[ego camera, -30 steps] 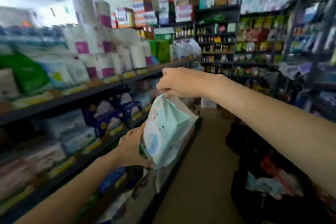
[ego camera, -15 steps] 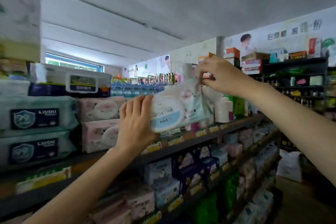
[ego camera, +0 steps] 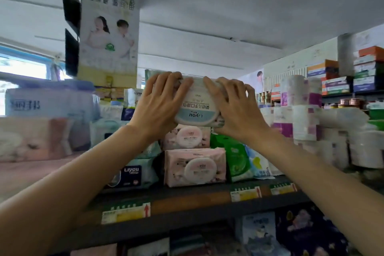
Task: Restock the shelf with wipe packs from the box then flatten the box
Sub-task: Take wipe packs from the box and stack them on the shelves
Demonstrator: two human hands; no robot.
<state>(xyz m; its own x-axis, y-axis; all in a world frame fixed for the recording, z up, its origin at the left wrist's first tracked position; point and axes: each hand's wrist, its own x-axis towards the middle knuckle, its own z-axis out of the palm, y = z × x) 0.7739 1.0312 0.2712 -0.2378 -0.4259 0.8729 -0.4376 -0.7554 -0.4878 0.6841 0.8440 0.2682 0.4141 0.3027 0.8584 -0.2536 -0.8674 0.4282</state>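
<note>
Pale blue and white, a wipe pack (ego camera: 198, 103) is held upside down at the centre of the view, its round lid facing the camera. It is gripped from both ends: the left hand (ego camera: 159, 106) is spread over its 9 o'clock end with the fingers curled over the top edge, and the right hand (ego camera: 232, 108) is wrapped round its 3 o'clock end in the same way. The pack sits on top of a stack of two pink packs (ego camera: 194, 167), which stand on the dark shelf (ego camera: 187, 195); whether its underside touches the upper pink pack cannot be told. At 9 o'clock of the stack, a pale pack with a dark label (ego camera: 133, 173) is seen lying on the same shelf. At 3 o'clock of the stack, a green pack (ego camera: 239, 158) is leant upright, and rolls of paper (ego camera: 305, 110) are stacked further towards 3 o'clock. Yellow price tags (ego camera: 245, 193) are fixed along the shelf's front edge. A poster (ego camera: 109, 33) is hung at 11 o'clock, above the goods.
</note>
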